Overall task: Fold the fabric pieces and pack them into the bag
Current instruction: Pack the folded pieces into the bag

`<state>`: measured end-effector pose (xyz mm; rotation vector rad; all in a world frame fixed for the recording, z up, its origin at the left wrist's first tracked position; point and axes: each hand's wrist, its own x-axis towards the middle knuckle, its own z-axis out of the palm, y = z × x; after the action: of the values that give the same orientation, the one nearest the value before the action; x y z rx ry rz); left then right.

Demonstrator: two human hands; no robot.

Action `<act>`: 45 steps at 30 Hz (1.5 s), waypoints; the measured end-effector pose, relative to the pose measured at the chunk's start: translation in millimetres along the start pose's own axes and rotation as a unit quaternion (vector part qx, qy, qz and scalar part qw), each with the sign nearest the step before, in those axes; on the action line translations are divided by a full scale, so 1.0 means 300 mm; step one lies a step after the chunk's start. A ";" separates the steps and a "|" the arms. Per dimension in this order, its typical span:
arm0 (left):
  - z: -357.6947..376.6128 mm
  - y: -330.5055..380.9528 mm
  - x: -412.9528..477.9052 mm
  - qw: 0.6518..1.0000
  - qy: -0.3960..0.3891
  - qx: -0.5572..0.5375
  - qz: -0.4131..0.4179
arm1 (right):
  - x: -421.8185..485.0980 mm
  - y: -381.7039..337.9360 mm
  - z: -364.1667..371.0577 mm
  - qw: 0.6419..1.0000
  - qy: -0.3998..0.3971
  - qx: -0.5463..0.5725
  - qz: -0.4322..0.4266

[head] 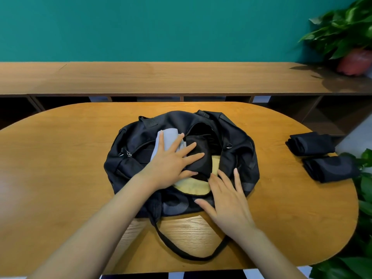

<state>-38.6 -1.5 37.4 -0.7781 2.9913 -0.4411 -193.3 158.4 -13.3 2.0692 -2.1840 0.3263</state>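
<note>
– Black bag [237, 137]: its location is to be stated.

– It is laid unzipped at the centre of the wooden table [60, 158]; its strap [181, 252] is looped toward 6 o'clock, at the near edge.

– What is found inside the opening?

– Three pieces are seen; a grey piece [167, 137] is set at 10 o'clock of the opening; a packed black piece [198, 158] is set at the centre; a yellow piece [191, 186] is set at 6 o'clock and is partly overlapped by the black one.

– How are the hands applied?

– The left hand [171, 162] is pressed flat across the grey piece and the packed black piece, with fingers straight and spread and nothing gripped; the right hand [227, 198] is laid on the bag's near rim at 5 o'clock, with fingers likewise straight and apart, the fingertips reaching the yellow piece's edge.

– What is yet to be done?

– Two folded items lie on the table at 3 o'clock, well apart from the bag: the farther folded piece [311, 144] and the nearer folded piece [330, 168], just beside each other; both are yet to be packed. No unfolded fabric is seen, so folding is judged complete; packing is judged somewhat past halfway, with the present contents being pressed down to make room.
</note>
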 end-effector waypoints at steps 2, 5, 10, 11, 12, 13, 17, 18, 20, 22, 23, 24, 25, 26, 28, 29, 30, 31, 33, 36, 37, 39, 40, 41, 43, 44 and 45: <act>0.019 0.010 0.002 1.000 -0.007 0.001 -0.008 | -0.023 -0.013 0.005 1.000 0.009 0.010 0.008; 0.036 0.026 0.006 0.999 0.007 -0.001 -0.034 | -0.085 0.017 -0.001 0.999 0.019 0.009 -0.047; 0.027 0.028 0.004 0.999 -0.001 -0.021 -0.040 | -0.111 0.044 -0.031 0.995 0.035 0.006 -0.098; 0.019 0.021 -0.002 0.999 0.012 -0.032 -0.037 | -0.098 0.024 -0.038 0.994 0.040 0.010 -0.102; 0.009 0.013 -0.015 0.998 0.025 -0.043 -0.041 | -0.083 0.000 -0.043 0.993 0.043 0.011 -0.109; 0.001 0.007 -0.036 0.997 0.033 -0.052 -0.052 | -0.066 -0.026 -0.045 0.993 0.040 0.007 -0.115; 0.025 0.006 -0.159 0.990 0.040 -0.078 -0.108 | -0.015 -0.101 -0.032 0.992 -0.001 0.012 -0.128; 0.040 0.006 -0.192 0.987 0.046 -0.098 -0.120 | -0.005 -0.115 -0.028 0.992 -0.009 0.023 -0.127; 0.053 0.004 -0.239 0.978 0.050 -0.138 -0.148 | 0.007 -0.141 -0.015 0.993 -0.021 0.024 -0.118; 0.049 0.001 -0.263 0.976 0.057 -0.137 -0.158 | 0.010 -0.169 0.003 0.993 -0.030 0.011 -0.113; 0.048 0.000 -0.268 0.978 0.054 -0.128 -0.155 | 0.006 -0.181 0.010 0.993 -0.031 0.017 -0.114; 0.047 -0.001 -0.272 0.980 0.048 -0.118 -0.152 | -0.004 -0.190 0.014 0.992 -0.030 0.030 -0.117; 0.047 -0.001 -0.273 0.982 0.041 -0.108 -0.151 | -0.020 -0.195 0.014 0.991 -0.027 0.044 -0.122; 0.048 -0.002 -0.274 0.983 0.037 -0.100 -0.151 | -0.037 -0.198 0.009 0.990 -0.021 0.051 -0.130; 0.045 0.003 -0.274 0.982 0.030 -0.102 -0.157 | -0.067 -0.192 -0.005 0.988 -0.014 0.051 -0.148; 0.039 0.010 -0.272 0.980 0.029 -0.109 -0.163 | -0.072 -0.185 -0.014 0.986 -0.013 0.049 -0.156; 0.031 0.018 -0.269 0.978 0.031 -0.116 -0.170 | -0.067 -0.179 -0.022 0.986 -0.009 0.047 -0.161; 0.025 0.026 -0.266 0.976 0.034 -0.123 -0.177 | -0.055 -0.177 -0.031 0.985 -0.007 0.045 -0.164; 0.018 0.034 -0.260 0.970 0.043 -0.142 -0.191 | -0.012 -0.196 -0.048 0.987 -0.011 0.036 -0.157; 0.013 0.028 -0.267 0.966 0.051 -0.157 -0.197 | 0.040 -0.253 -0.039 0.991 -0.028 0.030 -0.129; 0.014 0.024 -0.271 0.967 0.051 -0.158 -0.196 | 0.042 -0.269 -0.030 0.991 -0.035 0.035 -0.124; 0.019 0.023 -0.279 0.967 0.049 -0.160 -0.192 | 0.026 -0.284 -0.020 0.988 -0.056 0.047 -0.136; 0.021 0.022 -0.281 0.969 0.050 -0.156 -0.187 | 0.014 -0.281 -0.023 0.986 -0.062 0.051 -0.149; 0.024 0.022 -0.281 0.970 0.049 -0.152 -0.184 | 0.001 -0.272 -0.029 0.984 -0.062 0.047 -0.163; 0.021 0.023 -0.272 0.970 0.059 -0.149 -0.182 | -0.014 -0.236 -0.056 0.983 -0.028 0.027 -0.177; 0.012 0.024 -0.261 0.969 0.069 -0.150 -0.182 | -0.009 -0.211 -0.073 0.985 0.003 0.021 -0.168; -0.002 0.026 -0.245 0.969 0.080 -0.151 -0.180 | 0.007 -0.178 -0.092 0.989 0.033 0.019 -0.146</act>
<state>22.1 40.4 32.1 -1.3871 3.1073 -0.0464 -141.9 160.5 18.0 2.3214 -1.8167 0.3990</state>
